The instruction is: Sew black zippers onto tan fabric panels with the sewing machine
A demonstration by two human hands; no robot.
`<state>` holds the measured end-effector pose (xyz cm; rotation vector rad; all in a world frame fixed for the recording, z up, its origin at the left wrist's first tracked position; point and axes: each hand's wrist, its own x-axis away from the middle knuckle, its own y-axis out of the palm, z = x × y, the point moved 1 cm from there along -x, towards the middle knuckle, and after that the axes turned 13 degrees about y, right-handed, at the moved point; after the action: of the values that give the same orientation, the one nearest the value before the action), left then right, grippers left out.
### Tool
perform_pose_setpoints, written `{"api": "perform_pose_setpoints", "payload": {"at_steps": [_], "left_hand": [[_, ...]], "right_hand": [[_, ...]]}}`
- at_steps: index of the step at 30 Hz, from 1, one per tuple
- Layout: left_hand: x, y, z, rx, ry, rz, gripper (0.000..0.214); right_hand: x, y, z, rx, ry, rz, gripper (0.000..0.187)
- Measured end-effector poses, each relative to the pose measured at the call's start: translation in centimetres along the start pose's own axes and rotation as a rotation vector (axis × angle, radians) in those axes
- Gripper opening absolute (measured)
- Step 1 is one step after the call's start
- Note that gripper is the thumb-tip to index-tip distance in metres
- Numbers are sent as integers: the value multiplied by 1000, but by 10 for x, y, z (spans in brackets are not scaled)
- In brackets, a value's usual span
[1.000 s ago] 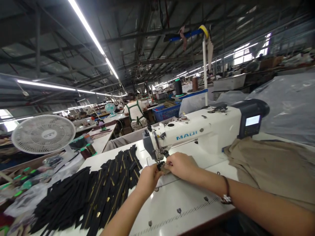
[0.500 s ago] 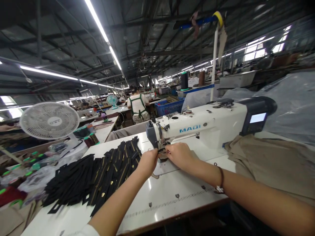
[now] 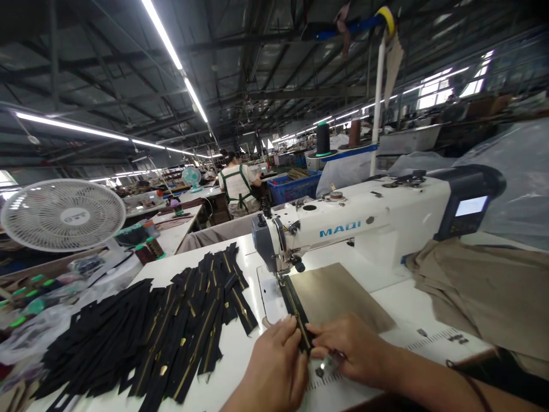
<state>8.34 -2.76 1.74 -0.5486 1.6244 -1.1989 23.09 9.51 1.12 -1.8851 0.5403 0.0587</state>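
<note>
A black zipper [image 3: 294, 306] with gold teeth runs from under the presser foot of the white MAQI sewing machine [image 3: 364, 223] toward me, along the left edge of a tan fabric piece [image 3: 338, 297]. My left hand [image 3: 274, 366] and my right hand [image 3: 355, 349] pinch the near end of the zipper between their fingertips, left hand on its left side, right hand on its right, resting on the white table [image 3: 244, 349].
A large heap of black zippers [image 3: 150, 332] covers the table's left half. More tan fabric [image 3: 484, 292] lies at the right. A white fan [image 3: 62, 214] and thread spools stand at left. A person in a white top works at a far table [image 3: 235, 186].
Both hands have drawn back from the needle toward the table's front edge, now gripping the zipper's near end. The zipper and tan fabric now lie stretched out under the foot.
</note>
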Motion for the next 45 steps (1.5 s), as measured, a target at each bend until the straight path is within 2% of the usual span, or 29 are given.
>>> {"api": "perform_pose_setpoints", "payload": {"at_steps": [3,6,7,10,14,18,24,27,32,37,42,45], "left_hand": [[-2,2,-1,35,-82,88,27],[1,14,-9,-67,-168,136,21],[3,17,-12,-113,-183,121,21],[8,23,-21,-177,-151,21,42],[8,20,-27,-131,-105,-47,37],[2,18,-31,-119,-106,-38,35],[-10,18,-44,-31,-162,-6,34],[-16,22,-53,2,-191,29,37],[-22,30,-65,4,-231,98,32],[-22,29,-66,18,-234,79,32],[-22,26,-66,53,-263,65,32],[-23,27,-69,53,-275,73,33]], "right_hand": [[-14,1,9,-63,66,61,27],[-21,9,14,-10,86,69,43],[-21,13,15,3,90,65,44],[-18,19,14,6,98,64,43],[-17,16,13,20,95,24,46],[-23,16,16,2,121,18,46],[-41,15,24,-72,118,39,44],[-52,13,28,-101,124,55,41],[-66,12,34,-120,145,102,36],[-74,13,38,-106,223,94,31],[-87,15,42,-41,364,110,17],[-95,16,44,-32,384,128,13]]}}
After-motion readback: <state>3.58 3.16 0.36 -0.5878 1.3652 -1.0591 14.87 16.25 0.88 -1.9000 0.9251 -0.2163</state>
